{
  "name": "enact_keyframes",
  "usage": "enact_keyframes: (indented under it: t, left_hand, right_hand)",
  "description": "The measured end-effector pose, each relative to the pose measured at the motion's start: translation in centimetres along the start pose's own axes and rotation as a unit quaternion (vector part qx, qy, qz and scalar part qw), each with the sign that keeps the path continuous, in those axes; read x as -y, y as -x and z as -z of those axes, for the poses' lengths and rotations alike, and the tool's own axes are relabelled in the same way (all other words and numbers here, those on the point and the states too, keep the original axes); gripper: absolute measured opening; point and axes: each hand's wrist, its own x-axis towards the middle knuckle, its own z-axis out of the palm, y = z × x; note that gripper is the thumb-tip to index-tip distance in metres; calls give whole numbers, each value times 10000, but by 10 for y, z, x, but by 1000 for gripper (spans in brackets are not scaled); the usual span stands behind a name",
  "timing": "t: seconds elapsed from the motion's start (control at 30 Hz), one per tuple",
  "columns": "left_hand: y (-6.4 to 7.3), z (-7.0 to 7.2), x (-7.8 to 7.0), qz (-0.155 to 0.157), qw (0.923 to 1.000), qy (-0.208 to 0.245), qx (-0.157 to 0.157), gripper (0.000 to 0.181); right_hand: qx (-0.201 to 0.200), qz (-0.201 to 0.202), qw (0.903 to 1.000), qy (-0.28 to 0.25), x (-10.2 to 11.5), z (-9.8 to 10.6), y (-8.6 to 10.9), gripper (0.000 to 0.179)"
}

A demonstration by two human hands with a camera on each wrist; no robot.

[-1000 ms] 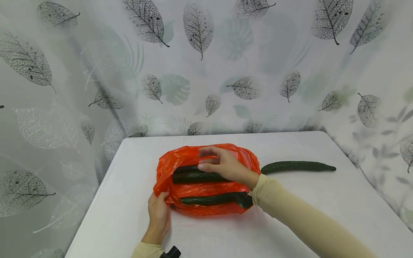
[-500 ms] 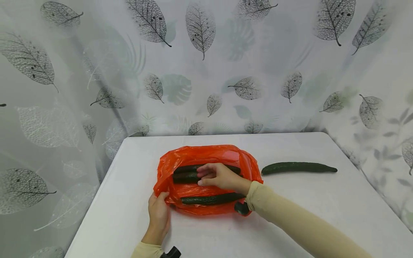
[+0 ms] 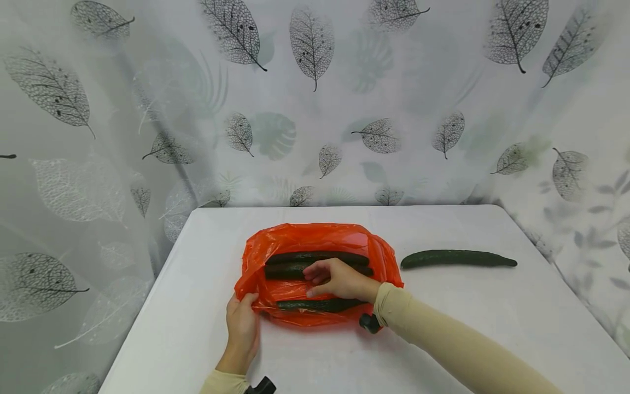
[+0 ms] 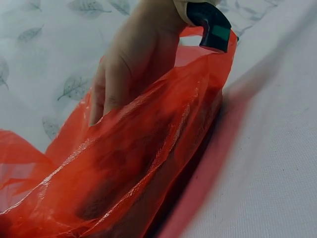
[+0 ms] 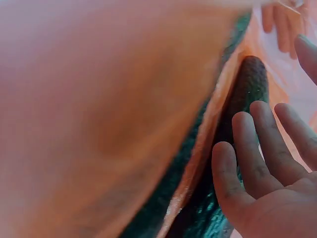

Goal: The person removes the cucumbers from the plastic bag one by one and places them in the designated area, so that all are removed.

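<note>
An orange-red plastic bag (image 3: pixel 305 236) lies with its mouth spread, and in it are three dark green cucumbers: one at the back (image 3: pixel 315 256), one just in front of it (image 3: pixel 283 272), and one near the front rim (image 3: pixel 305 305). My left hand (image 3: pixel 242 328) pinches the bag's left edge, thumb on top. Inside the mouth, my right hand (image 3: pixel 339 280) hovers between the middle and front cucumbers, holding nothing. Its relaxed fingers (image 5: pixel 250 153) lie beside or against a cucumber (image 5: pixel 252 82) in the right wrist view; contact is unclear.
Right of the bag, another cucumber (image 3: pixel 458 258) lies alone on the white table (image 3: pixel 443 339). Leaf-patterned curtains (image 3: pixel 315 109) stand behind the table and along both sides. A black wrist camera (image 3: pixel 369 323) sits under the right wrist, near the bag's front rim.
My right hand has moved down and toward the front, from above the back cucumber to between the middle and front ones. The left hand keeps its grip on the bag's edge.
</note>
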Motion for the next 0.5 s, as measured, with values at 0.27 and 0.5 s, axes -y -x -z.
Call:
enact_keyframes:
  t: [0.27,0.5]
  left_hand:
    - [1,-1,0,-101,9999,-113,-22,51]
    - [1,-2,1,-74,9999,-141,-49,51]
  right_hand:
    - [80,-138,9995,267,-9,-3,0,53]
    - [101,-161,9987,473,-12,-5,2,53]
